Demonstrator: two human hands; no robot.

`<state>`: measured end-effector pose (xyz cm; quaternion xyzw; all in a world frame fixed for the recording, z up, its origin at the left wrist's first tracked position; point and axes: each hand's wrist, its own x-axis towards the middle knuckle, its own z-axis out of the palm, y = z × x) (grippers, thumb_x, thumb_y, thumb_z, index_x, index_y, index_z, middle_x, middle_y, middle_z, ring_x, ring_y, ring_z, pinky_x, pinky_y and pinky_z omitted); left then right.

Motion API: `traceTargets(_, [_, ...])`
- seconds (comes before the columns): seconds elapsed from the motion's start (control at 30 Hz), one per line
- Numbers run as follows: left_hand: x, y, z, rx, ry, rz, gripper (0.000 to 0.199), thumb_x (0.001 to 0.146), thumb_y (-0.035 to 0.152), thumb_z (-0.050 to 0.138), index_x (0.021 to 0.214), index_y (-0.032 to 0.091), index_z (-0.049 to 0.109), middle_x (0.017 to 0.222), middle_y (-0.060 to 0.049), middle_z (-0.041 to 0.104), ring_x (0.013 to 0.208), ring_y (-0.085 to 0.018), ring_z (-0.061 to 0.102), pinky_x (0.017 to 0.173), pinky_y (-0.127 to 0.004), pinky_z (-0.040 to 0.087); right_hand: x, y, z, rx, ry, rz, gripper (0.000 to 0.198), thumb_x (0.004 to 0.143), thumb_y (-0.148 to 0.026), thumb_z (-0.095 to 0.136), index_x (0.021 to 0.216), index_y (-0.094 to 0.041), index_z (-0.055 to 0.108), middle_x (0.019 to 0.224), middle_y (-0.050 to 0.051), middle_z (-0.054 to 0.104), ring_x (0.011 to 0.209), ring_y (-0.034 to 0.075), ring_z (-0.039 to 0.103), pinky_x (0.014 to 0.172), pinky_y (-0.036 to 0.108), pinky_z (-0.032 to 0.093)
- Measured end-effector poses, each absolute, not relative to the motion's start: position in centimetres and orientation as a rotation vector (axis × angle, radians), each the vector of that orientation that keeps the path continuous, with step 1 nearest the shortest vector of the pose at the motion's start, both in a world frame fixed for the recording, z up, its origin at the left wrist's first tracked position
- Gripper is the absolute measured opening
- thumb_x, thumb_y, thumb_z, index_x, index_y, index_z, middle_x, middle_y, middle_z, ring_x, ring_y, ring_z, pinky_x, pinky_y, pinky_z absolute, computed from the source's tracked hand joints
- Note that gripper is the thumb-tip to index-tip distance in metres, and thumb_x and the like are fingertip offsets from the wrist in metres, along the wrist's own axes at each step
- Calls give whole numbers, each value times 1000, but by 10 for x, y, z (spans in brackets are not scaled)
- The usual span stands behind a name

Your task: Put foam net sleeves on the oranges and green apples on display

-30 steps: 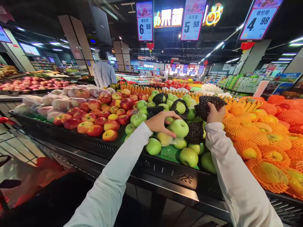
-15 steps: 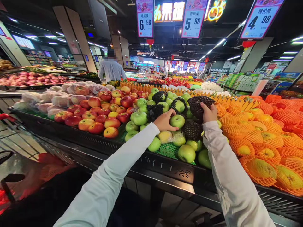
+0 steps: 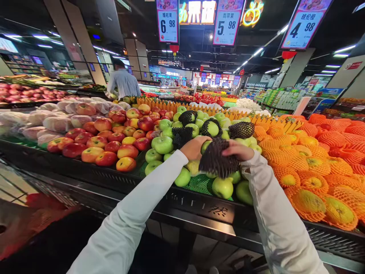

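My left hand (image 3: pixel 194 148) is closed around a green apple (image 3: pixel 205 145), its fingers mostly hidden behind a black foam net sleeve. That dark net sleeve (image 3: pixel 218 159), blurred by motion, hangs from the pinching fingers of my right hand (image 3: pixel 241 150). It covers part of the apple. Around both hands lie loose green apples (image 3: pixel 164 145). Other black nets rest among them, one net (image 3: pixel 241 130) behind my right hand and another net (image 3: pixel 182 136) beyond my left. Below the hands a green apple (image 3: pixel 222 187) sits by the tray's front edge.
Red apples (image 3: pixel 98 142) fill the left of the black display tray (image 3: pixel 188 201). Oranges in orange foam nets (image 3: pixel 309 167) are stacked on the right. Wrapped fruit (image 3: pixel 57 124) lies far left. A person in a light shirt (image 3: pixel 124 82) stands behind the display.
My right hand has moved left and down, bringing a black net in front of the left hand's apple. The view has shifted slightly right.
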<state>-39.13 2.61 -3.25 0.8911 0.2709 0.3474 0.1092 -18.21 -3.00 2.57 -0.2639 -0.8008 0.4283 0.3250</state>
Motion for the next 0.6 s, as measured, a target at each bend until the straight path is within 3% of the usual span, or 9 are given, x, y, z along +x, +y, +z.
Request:
traceTargets(0.07, [-390,23,-31,2565,871,1072,62,71,34,79,126,15,61,130,-16,68,122,-32,64,111,-47,48,-193,-37,22,-556,-2394,1481,35,74,-44,79,91,-15,72,81,5,76,71,19,70,70,33,60])
traceTargets(0.13, [-389,21,-29,2475,921,1132,68,67,36,82,127,12,61,131,-16,69,121,-32,65,109,-46,49,-203,-37,17,-507,-2470,1528,35,75,-44,81,92,-15,70,82,3,75,69,16,69,70,30,58])
traceTargets(0.33, [-390,27,-26,2355,886,1261,39,87,23,60,125,16,65,131,-11,70,124,-25,65,112,-40,47,-215,-20,7,-673,-2116,801,37,70,-52,84,75,-20,66,71,-1,65,68,15,59,71,31,52])
traceTargets(0.5, [-393,25,-27,2363,853,1475,40,89,31,62,127,19,65,134,-10,69,127,-25,62,114,-40,45,-213,-17,9,-755,-1837,510,36,66,-54,84,73,-22,68,74,1,66,73,18,58,74,33,51])
traceTargets(0.6, [-393,21,-28,2365,807,1596,41,88,33,62,127,19,64,131,-11,69,125,-25,64,112,-42,46,-211,-14,9,-770,-1628,432,37,61,-51,85,71,-22,65,80,2,65,79,19,59,65,30,49])
